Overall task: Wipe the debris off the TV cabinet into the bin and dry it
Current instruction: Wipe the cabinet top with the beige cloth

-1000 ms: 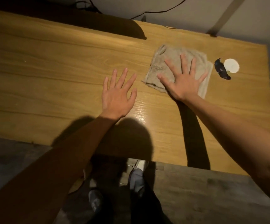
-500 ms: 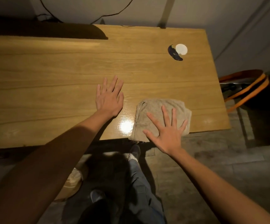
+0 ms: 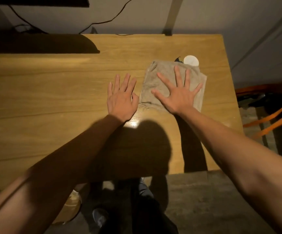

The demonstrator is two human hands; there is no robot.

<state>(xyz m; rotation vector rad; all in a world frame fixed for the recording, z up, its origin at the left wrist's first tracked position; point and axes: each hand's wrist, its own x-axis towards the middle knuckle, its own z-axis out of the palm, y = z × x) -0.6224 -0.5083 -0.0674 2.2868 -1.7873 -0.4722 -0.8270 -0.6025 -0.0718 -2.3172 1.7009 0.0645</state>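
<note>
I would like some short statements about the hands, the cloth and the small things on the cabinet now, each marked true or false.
1. The right hand lies flat on the cloth. True.
2. The left hand grips the cloth. False: it rests open on the bare cabinet top, beside the cloth.
3. A white disc lies at the cloth's far edge. True.
4. The cloth hangs over the cabinet's near edge. False: it lies wholly on the top.
5. The dark scrap lies by the left hand. False: it lies beside the disc.
</note>
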